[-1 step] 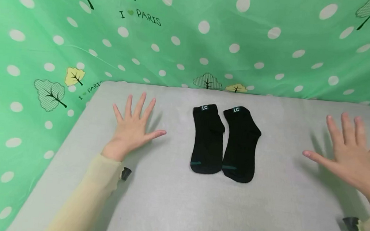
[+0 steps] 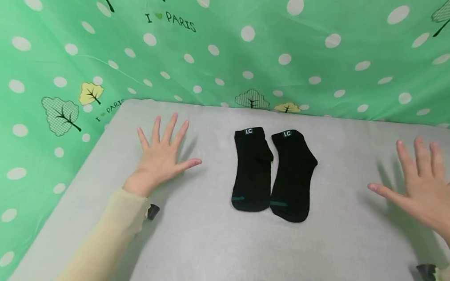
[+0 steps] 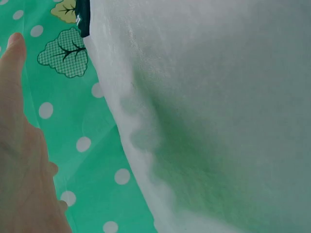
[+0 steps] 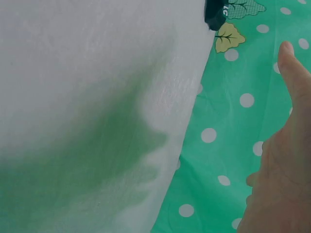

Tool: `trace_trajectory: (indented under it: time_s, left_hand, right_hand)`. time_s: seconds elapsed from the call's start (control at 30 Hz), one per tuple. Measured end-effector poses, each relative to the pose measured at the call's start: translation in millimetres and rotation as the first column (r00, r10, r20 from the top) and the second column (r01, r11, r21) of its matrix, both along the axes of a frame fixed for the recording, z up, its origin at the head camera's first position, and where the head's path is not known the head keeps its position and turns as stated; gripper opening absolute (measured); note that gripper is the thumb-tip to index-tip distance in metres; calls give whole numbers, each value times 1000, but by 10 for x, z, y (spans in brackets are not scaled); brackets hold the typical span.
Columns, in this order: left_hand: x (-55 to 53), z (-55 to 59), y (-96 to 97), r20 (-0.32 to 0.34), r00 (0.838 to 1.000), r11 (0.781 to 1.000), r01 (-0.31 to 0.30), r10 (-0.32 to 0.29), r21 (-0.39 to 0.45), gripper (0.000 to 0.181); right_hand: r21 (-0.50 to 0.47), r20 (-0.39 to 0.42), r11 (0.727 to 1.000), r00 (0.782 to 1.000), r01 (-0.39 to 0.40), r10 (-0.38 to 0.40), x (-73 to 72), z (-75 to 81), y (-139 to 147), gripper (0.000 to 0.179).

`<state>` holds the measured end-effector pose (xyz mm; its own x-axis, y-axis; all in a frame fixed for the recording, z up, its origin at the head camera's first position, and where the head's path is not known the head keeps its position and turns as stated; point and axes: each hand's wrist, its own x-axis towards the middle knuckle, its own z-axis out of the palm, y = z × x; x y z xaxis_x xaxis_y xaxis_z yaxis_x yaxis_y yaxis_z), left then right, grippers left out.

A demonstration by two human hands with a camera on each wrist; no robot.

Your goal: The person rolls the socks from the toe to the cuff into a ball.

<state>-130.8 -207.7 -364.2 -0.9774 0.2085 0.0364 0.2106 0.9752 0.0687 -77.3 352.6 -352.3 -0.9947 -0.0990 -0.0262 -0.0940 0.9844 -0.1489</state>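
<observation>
Two black ankle socks lie flat side by side on a grey-white table (image 2: 215,255), their cuffs toward the back. The left sock (image 2: 252,174) and the right sock (image 2: 294,178) each carry a small "LC" label at the cuff and a teal mark near the toe. To the left of them, my left hand (image 2: 159,159) hovers with fingers spread, holding nothing. My right hand (image 2: 429,189) is likewise spread out, well to the right of the socks and apart from them. Both wrist views catch only a sock's cuff end, at the top edge.
A green cloth (image 2: 218,37) with white dots and printed trees hangs behind the table and along its left side. A small black device (image 2: 152,212) sits at the left wrist, and another black device (image 2: 427,273) at the right wrist. Hand shadows fall on the table.
</observation>
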Motion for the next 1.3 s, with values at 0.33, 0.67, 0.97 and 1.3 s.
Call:
trace_trajectory:
  time_s: [0.33, 0.67, 0.97, 1.3]
  left_hand:
    - [57, 18, -19, 6, 1000, 1000, 7, -7, 7, 106]
    - [80, 23, 46, 0, 1000, 1000, 31, -31, 5, 106]
    - [100, 64, 66, -10, 999, 999, 34, -34, 6, 106]
    - [122, 95, 112, -10, 999, 999, 46, -46, 2, 107]
  right_hand:
    - [-19, -26, 1000, 1000, -11, 11, 31, 29, -41, 112]
    - [-10, -14, 1000, 1000, -18, 18, 40, 33, -70, 111]
    - [-18, -8, 1000, 1000, -25, 25, 30, 64, -108, 108]
    - [-29, -8, 999, 999, -34, 34, 34, 122, -132, 105]
